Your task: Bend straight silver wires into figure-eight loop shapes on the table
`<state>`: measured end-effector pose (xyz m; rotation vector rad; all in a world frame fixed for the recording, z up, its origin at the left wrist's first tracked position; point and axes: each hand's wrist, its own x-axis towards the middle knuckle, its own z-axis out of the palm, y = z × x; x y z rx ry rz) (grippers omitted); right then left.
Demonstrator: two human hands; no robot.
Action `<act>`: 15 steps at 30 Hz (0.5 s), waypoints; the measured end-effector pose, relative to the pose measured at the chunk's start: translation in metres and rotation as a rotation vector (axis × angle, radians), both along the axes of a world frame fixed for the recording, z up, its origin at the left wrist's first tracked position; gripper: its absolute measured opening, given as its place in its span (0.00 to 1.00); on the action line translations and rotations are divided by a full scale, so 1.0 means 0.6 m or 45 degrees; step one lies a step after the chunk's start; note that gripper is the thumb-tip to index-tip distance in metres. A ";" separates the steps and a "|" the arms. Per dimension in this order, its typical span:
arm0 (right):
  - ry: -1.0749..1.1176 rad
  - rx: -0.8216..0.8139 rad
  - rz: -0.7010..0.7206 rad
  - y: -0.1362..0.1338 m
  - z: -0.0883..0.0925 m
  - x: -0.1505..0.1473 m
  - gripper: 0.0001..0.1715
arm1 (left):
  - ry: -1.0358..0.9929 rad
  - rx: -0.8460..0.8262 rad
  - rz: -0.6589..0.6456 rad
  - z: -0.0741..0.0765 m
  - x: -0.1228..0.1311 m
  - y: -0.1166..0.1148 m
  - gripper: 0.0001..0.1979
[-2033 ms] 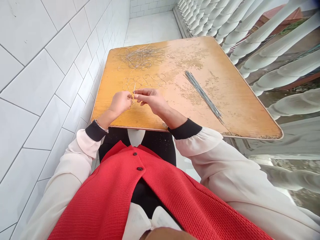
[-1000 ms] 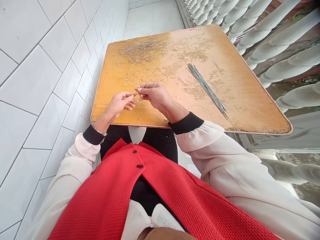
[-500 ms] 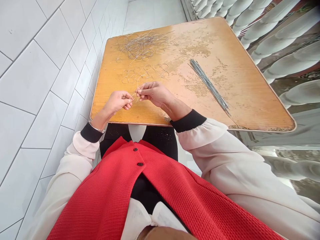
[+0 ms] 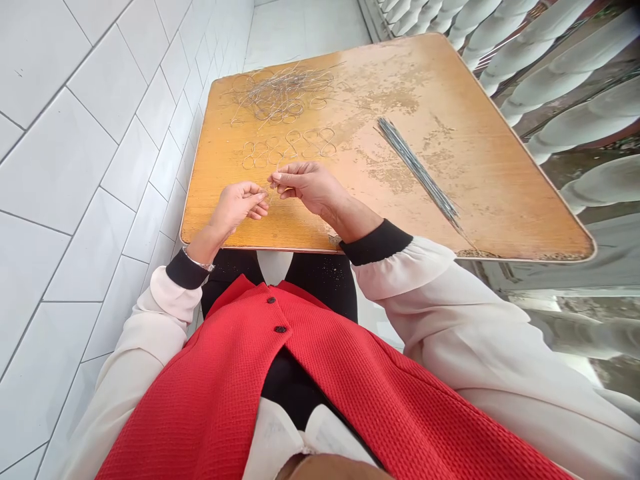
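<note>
My left hand (image 4: 240, 204) and my right hand (image 4: 304, 185) meet over the near left part of a worn wooden table (image 4: 500, 193). Both pinch a thin piece of metal wire (image 4: 273, 187) between their fingertips. Just beyond the hands lies a row of bent wire loops shaped like figure eights (image 4: 290, 147). Further back sits a tangled pile of wire loops (image 4: 280, 93).
A bundle of straight wires (image 4: 417, 172) lies slantwise on the right half of the table. A white tiled wall (image 4: 100, 133) runs close along the left. A white balustrade (image 4: 550, 87) stands to the right.
The two hands have stayed together on the wire, with their fingers shifting slightly around it. The view has tilted a little, so the table sits higher in the picture.
</note>
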<state>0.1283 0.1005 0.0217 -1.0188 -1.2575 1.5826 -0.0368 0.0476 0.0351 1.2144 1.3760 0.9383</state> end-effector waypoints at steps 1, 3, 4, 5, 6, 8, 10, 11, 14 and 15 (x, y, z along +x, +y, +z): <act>-0.012 0.012 -0.003 0.002 -0.002 0.000 0.12 | 0.003 0.005 -0.004 -0.001 0.000 0.000 0.07; -0.038 0.035 -0.005 0.007 -0.005 -0.001 0.14 | 0.019 0.017 -0.010 -0.004 -0.001 0.000 0.07; -0.049 0.043 -0.004 0.009 -0.006 -0.001 0.15 | 0.031 0.022 -0.009 -0.006 -0.001 0.000 0.07; -0.059 0.044 0.004 0.012 -0.007 -0.002 0.16 | 0.045 0.025 -0.007 -0.008 -0.001 0.000 0.07; -0.067 0.038 0.015 0.013 -0.008 -0.002 0.17 | 0.061 0.032 -0.002 -0.010 -0.001 0.000 0.07; -0.073 0.017 0.035 0.016 -0.008 -0.002 0.17 | 0.085 0.049 0.007 -0.014 -0.001 0.000 0.07; -0.064 -0.008 0.041 0.018 -0.009 -0.003 0.17 | 0.089 0.066 0.022 -0.016 -0.001 0.000 0.07; -0.050 -0.018 0.034 0.019 -0.009 -0.003 0.17 | 0.081 0.068 0.031 -0.016 0.000 0.000 0.07; 0.006 -0.025 0.007 0.020 -0.011 -0.003 0.16 | 0.025 0.037 0.050 -0.010 0.004 -0.002 0.06; 0.019 -0.022 0.007 0.021 -0.012 -0.002 0.15 | 0.000 0.019 0.043 -0.007 0.006 -0.003 0.05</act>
